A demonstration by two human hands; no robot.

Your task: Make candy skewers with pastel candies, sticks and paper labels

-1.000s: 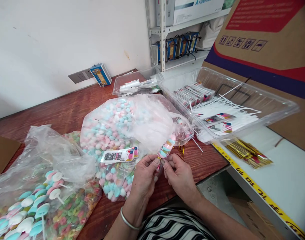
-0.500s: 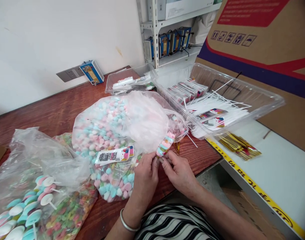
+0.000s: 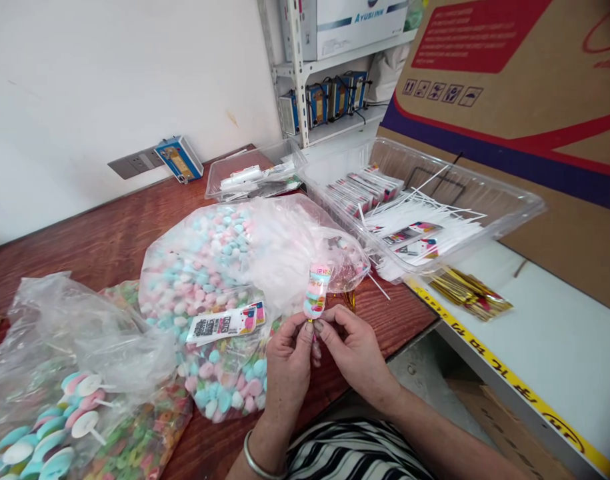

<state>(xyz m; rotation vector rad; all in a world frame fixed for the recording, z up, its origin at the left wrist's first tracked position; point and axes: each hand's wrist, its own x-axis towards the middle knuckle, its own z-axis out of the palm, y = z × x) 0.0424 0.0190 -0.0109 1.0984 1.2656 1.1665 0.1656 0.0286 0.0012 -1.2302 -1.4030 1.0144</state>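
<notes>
My left hand (image 3: pixel 289 357) and my right hand (image 3: pixel 352 347) meet over the table's front edge, both pinching the bottom of a wrapped candy skewer (image 3: pixel 317 291) of pink, white and blue pieces. The skewer stands nearly upright in a clear sleeve. A gold twist tie shows at the pinch, where my fingertips touch. Just behind the skewer lies a big clear bag of pink, blue and white candies (image 3: pixel 219 267), with a printed label card (image 3: pixel 225 325) resting on it.
A clear tray (image 3: pixel 505 200) at right holds white sticks and printed sleeves. Gold twist ties (image 3: pixel 467 293) lie on the white bench. A bag of finished lollipops (image 3: pixel 59 413) sits at left. A smaller clear tray (image 3: pixel 255 175) and a cardboard box (image 3: pixel 515 87) stand behind.
The skewer has swung from leaning right to nearly upright between my fingertips. My hands stayed pinched at its base, and the view shifted slightly.
</notes>
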